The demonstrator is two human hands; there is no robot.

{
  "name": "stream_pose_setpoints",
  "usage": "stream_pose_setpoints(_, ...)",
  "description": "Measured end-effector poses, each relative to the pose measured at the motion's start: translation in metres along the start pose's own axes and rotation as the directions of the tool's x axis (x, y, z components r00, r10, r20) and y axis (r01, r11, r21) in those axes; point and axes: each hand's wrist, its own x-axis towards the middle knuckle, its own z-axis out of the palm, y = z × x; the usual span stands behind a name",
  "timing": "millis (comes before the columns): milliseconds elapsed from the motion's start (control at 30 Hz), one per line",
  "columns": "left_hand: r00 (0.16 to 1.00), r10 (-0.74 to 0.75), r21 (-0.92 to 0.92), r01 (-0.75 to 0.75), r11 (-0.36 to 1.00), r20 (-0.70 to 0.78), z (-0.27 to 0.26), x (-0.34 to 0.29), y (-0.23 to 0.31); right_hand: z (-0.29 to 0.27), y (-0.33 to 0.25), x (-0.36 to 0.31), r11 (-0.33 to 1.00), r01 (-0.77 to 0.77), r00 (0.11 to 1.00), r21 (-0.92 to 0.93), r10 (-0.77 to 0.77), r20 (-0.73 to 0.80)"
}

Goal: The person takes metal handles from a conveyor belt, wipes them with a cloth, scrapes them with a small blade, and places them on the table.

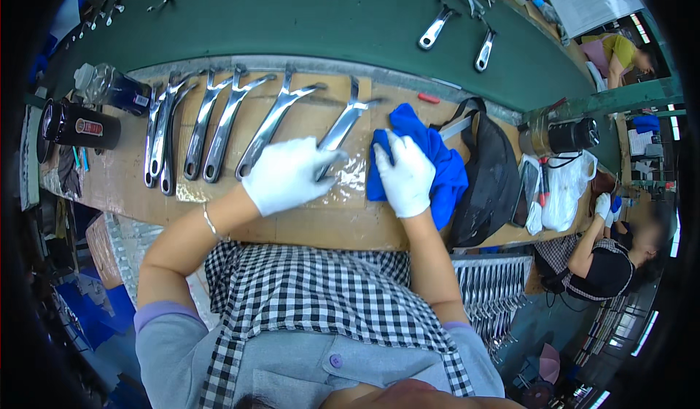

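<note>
My left hand (288, 176), in a white glove, has its fingers at the lower end of a shiny forked metal handle (343, 123). They cover that end, and the Y-shaped fork points away from me. To its right, my gloved right hand (405, 174) grips a bunched blue cloth (446, 172), fingers curled over its left part. Left of the held piece, a similar forked handle (270, 126) lies with its holed end beside my left hand. Several more forked handles (226, 125) lie in a row farther left, some overlapping.
A dark jar (87, 126) and a clear bottle (113, 88) stand at left. A black bag (487, 179), white plastic bag (565, 190) and dark cup (572, 136) sit at right. Beyond the cardboard-covered bench (219, 212), more handles lie on a green surface (292, 22). Other people work at right.
</note>
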Motion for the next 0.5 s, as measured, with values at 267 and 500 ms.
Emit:
stream_pose_setpoints(267, 0.967, -0.183, 0.009, 0.188, 0.982, -0.178, 0.047, -0.059, -0.011, -0.013, -0.018, 0.066, 0.948, -0.237, 0.959, 0.215, 0.264, -0.106)
stream_pose_setpoints(500, 0.954, -0.254, -0.048, 0.249, 0.967, -0.158, 0.053, -0.086, -0.004, 0.042, -0.048, 0.09, 0.995, -0.099, 0.946, -0.016, 0.099, 0.307)
